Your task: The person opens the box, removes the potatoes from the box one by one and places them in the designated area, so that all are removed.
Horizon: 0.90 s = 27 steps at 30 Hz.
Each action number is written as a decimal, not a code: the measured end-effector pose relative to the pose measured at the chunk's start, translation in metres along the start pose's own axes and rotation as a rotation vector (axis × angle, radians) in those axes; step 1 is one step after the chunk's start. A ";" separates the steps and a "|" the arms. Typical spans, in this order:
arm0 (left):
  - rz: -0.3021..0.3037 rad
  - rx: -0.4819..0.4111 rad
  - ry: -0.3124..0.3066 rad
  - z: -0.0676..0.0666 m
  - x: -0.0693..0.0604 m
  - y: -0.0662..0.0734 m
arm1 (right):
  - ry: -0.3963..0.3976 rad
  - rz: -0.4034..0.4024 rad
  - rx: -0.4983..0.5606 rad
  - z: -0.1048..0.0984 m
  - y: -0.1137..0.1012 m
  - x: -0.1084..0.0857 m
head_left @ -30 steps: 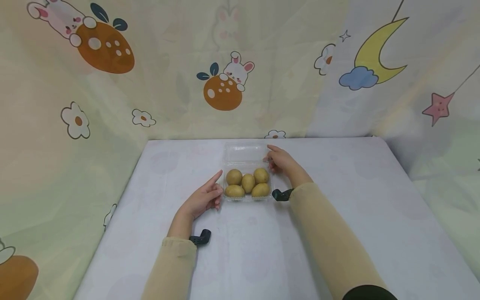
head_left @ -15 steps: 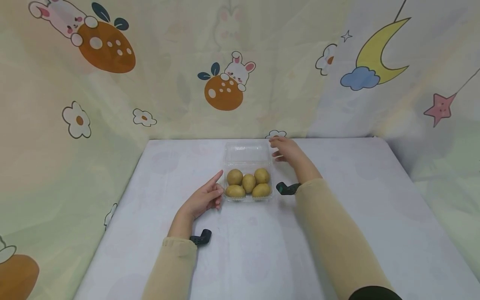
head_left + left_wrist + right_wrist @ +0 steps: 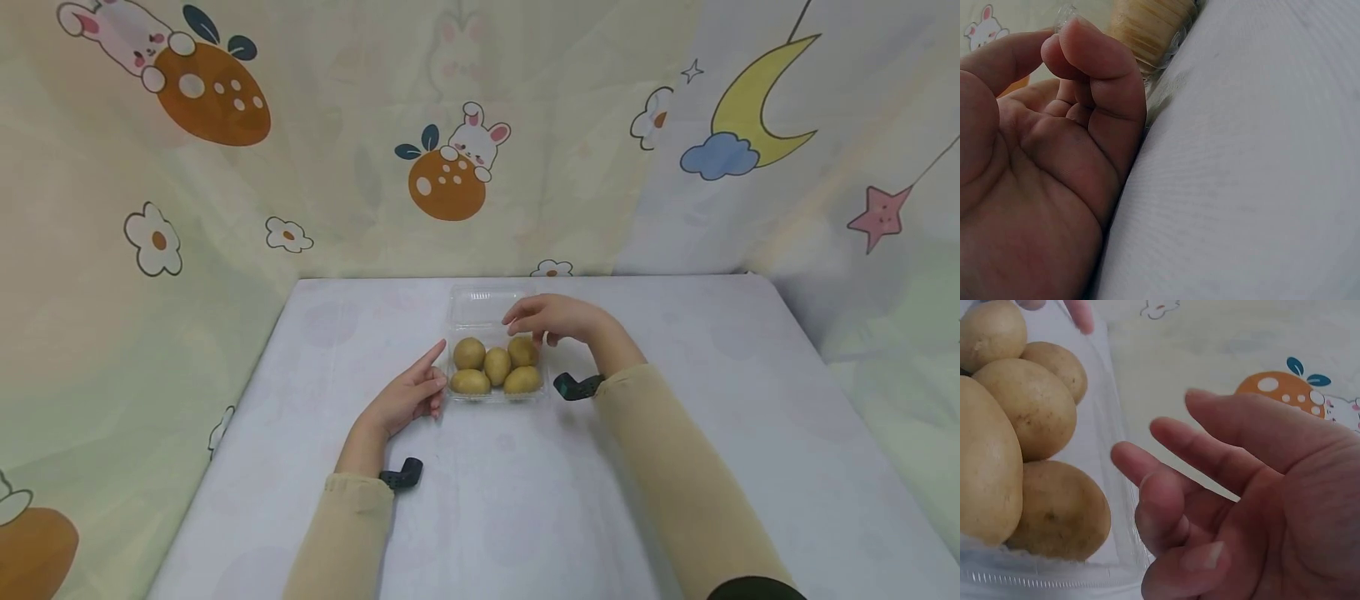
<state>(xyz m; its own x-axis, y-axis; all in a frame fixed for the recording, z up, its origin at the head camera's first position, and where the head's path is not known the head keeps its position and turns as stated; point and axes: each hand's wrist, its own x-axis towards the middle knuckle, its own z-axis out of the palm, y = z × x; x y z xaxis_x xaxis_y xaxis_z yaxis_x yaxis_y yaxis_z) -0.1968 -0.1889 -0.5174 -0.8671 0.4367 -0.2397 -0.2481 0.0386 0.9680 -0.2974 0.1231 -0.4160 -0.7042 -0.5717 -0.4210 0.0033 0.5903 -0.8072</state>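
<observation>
Five potatoes (image 3: 497, 367) in an open box (image 3: 495, 398)

A person's left hand (image 3: 408, 400) and right hand (image 3: 558, 318) flank a clear plastic box on a white-covered table (image 3: 480, 517); five potatoes lie inside it, two at the back, two at the front and one between; the lid (image 3: 483, 307) is folded back on the far side. The left hand is at the box's left wall, index finger straight, the others curled in loosely, gripping nothing; its fingertips are at the plastic, though how firmly they press cannot be told. The right hand is over the box's back right corner, near the potato there, palm down in the head view; its fingers are loosely bent and spread well apart from the thumb, with nothing in hold; whether a fingertip brushes the box cannot be told. Pale yellow sleeves (image 3: 337, 533) cover both forearms; a dark device (image 3: 402, 474) sits at the left wrist; behind hangs a cloth (image 3: 337, 150) printed with rabbits, flowers, a moon (image 3: 735, 100) and a pink star (image 3: 882, 215).
</observation>
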 end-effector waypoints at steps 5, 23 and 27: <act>-0.003 0.004 0.005 0.000 0.000 -0.001 | -0.112 -0.022 -0.127 0.008 -0.010 0.003; 0.001 -0.001 0.011 0.000 0.001 -0.001 | -0.235 0.098 -0.223 0.023 -0.015 0.018; -0.001 -0.003 0.008 -0.001 0.001 -0.002 | -0.261 0.119 -0.193 0.025 -0.014 0.020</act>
<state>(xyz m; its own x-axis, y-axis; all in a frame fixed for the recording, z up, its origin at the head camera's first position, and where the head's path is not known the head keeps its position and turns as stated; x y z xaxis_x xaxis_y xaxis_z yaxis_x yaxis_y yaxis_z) -0.1978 -0.1893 -0.5193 -0.8703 0.4292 -0.2414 -0.2503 0.0366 0.9675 -0.2941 0.0892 -0.4234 -0.5018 -0.6037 -0.6195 -0.0768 0.7444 -0.6633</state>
